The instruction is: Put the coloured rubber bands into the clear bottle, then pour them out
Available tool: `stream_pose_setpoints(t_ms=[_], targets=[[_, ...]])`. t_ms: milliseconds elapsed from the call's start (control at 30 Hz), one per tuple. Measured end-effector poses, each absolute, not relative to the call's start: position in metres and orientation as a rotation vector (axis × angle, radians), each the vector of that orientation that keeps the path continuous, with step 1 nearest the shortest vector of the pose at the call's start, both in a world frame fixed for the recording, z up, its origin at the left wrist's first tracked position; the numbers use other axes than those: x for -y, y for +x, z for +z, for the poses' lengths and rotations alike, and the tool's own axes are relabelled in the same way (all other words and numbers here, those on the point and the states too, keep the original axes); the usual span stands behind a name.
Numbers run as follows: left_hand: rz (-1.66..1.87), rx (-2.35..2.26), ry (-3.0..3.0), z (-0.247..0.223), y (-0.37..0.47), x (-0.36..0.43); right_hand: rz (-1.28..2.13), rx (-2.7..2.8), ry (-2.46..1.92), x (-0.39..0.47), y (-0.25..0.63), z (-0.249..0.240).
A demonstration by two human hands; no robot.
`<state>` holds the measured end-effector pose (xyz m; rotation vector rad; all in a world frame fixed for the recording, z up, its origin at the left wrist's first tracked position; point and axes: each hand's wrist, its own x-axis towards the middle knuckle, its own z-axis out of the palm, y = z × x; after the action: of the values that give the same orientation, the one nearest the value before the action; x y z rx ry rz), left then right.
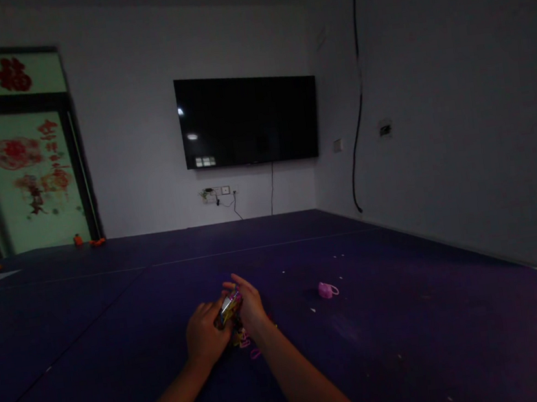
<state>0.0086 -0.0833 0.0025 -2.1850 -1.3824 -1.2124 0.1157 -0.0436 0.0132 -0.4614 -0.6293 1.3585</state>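
My left hand [207,334] is wrapped round the near left side of a small, shiny, see-through container [230,305], which is tilted and shows yellow and pink bits inside. Against its other side rests my right hand [251,307], fingers curved over the top end. Just below the hands, several small pink and yellow loop-shaped pieces [245,342] lie on the purple surface, partly hidden by my wrists; their exact kind is too small to tell. One pink loop [255,354] lies nearest to me. Off to the right sits a pink cap-like piece [325,290] with a ring on its side.
The purple surface [413,340] stretches to the walls, with white specks scattered on it. Orange objects [98,242] stand far left near a glass door [31,178]. A television [248,118] hangs on the back wall, and a black cable [358,131] runs down the right wall.
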Motion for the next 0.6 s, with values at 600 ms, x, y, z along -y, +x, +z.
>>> stream_pose_setpoints(t_ms=[600], targets=[[-1.225,1.268,-2.194,0.0056,0.0099,0.0868,1.499,0.582,-0.437,0.0425,0.1177,0.0169]])
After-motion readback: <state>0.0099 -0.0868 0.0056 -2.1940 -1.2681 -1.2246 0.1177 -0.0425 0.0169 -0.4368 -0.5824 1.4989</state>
